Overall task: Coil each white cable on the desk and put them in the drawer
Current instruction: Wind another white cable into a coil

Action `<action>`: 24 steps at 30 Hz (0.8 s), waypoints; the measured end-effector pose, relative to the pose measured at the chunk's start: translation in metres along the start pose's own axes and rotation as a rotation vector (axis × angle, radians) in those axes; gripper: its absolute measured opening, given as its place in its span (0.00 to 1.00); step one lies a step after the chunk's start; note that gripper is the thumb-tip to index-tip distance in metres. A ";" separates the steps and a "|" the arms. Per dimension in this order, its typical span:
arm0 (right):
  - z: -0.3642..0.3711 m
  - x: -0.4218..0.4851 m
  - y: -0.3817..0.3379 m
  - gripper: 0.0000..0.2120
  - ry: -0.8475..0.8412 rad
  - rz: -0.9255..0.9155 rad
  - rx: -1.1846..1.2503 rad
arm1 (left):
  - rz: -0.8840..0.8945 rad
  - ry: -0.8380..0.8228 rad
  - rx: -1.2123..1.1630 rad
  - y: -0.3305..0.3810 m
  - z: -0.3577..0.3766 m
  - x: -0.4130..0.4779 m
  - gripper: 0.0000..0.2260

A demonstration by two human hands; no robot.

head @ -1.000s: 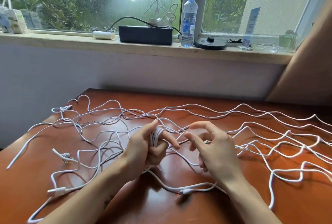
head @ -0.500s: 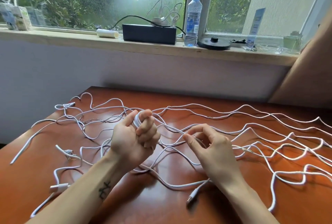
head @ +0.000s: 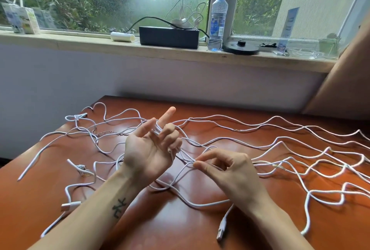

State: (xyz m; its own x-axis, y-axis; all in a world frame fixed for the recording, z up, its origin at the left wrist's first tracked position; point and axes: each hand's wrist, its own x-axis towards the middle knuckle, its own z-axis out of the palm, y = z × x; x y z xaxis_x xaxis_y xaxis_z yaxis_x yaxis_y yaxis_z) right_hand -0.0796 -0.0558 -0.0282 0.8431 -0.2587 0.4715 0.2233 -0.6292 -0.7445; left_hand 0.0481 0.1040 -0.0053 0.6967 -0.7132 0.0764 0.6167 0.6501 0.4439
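Loose cables, left of desk: several white cables (head: 112, 127) lie uncoiled over the desk (head: 180, 229); a plug end (head: 69, 206) rests near the left forearm. No visible shift from the earlier frames.
Left hand: the left hand (head: 149, 149) is now palm-up and raised, forefinger straight, other fingers half-curled. A few turns of cable run between thumb and forefinger and down behind the curled fingers (head: 172, 135).
Change, left hand: half a second ago it was a closed fist around the turns; now it has rolled open. Judged as the wrist turn that lays one more wrap.
Right hand: the right hand (head: 230, 167) pinches one strand between thumb and forefinger tip, just right of the left hand; remaining fingers loosely bent.
Change, right hand: it sits in much the same place as before, feeding the strand rather than travelling.
Tail end: a USB plug (head: 220, 234) lies on the desk below the right wrist; earlier it lay further left. Whether it belongs to the cable in hand cannot be told.
Cables, right of desk: long wavy runs (head: 300, 161) still spread out.
Task state: first coil only a few turns in; no finished coil visible.
Drawer: not in view.
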 end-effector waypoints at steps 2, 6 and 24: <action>0.001 -0.001 0.000 0.03 -0.041 0.002 -0.005 | 0.009 0.021 0.003 0.000 0.001 0.000 0.21; 0.002 -0.001 0.002 0.02 -0.080 0.024 -0.003 | 0.002 0.024 0.010 0.001 0.001 0.002 0.20; 0.008 -0.003 -0.009 0.15 -0.182 0.132 0.223 | 0.345 -0.024 0.759 -0.018 -0.014 0.016 0.18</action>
State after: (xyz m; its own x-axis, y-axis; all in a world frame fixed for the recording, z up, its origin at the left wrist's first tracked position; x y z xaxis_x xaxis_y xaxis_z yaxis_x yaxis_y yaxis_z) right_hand -0.0803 -0.0432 -0.0273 0.9413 -0.1794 0.2861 0.1904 -0.4177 -0.8884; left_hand 0.0530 0.0843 -0.0245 0.7879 -0.5174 0.3338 -0.0506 0.4859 0.8725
